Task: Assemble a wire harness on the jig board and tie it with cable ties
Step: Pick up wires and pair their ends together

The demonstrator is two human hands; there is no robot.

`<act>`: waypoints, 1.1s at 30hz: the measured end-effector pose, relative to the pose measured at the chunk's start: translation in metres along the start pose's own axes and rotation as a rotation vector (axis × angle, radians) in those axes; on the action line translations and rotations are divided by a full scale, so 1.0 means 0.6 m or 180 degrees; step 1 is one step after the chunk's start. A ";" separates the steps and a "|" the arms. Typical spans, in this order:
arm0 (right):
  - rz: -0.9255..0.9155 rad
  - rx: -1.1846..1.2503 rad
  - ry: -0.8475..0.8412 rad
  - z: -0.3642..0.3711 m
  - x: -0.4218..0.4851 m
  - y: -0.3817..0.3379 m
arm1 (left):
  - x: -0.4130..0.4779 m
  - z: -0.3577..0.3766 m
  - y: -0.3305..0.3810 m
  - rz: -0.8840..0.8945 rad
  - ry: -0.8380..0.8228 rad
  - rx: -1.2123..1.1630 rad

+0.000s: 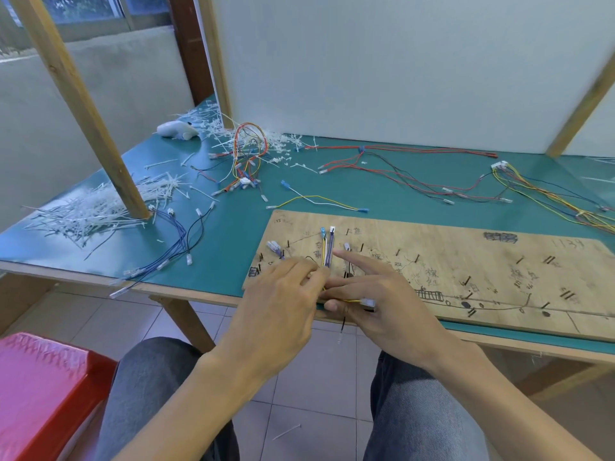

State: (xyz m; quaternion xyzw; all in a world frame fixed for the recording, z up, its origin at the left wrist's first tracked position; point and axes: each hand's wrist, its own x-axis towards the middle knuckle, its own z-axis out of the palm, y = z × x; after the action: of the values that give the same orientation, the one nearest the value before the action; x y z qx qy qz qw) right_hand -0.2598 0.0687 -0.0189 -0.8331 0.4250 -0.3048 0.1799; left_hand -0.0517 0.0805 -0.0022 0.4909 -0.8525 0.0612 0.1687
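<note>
The wire bundle (327, 252) lies at the left end of the jig board (466, 261), its long axis running from 12 to 6 o'clock with the blue and white connectors pointing to 12. The board's own length runs from 9 to 3 o'clock along the near edge of the table (233, 234).

The left hand (279, 294) has its fingertips gathered on the bundle's near end and seems to pinch it. The right hand (376, 294) pinches the yellow wire (349, 300) between thumb and fingers, clear terminal toward 3, with the index finger straight toward 10.

I judge the work to be early. Only these few wires are routed, the pegs (466, 281) toward 3 o'clock stand bare, and no tie shows on the bundle. More routing and all the tying remain.

Cable ties (93, 211) are heaped at 9 o'clock, and loose red wires (399, 168) lie at 12 to 1.
</note>
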 end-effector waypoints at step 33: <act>0.1213 0.0831 0.1235 -0.008 0.028 0.048 | 0.006 0.004 0.045 -0.0280 -0.0422 0.0504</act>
State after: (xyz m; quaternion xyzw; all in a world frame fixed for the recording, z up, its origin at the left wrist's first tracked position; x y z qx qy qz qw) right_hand -0.2724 0.0382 -0.0254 -0.6344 0.5574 -0.4711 0.2549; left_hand -0.0770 0.0909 -0.0016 0.5426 -0.8320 0.0883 0.0752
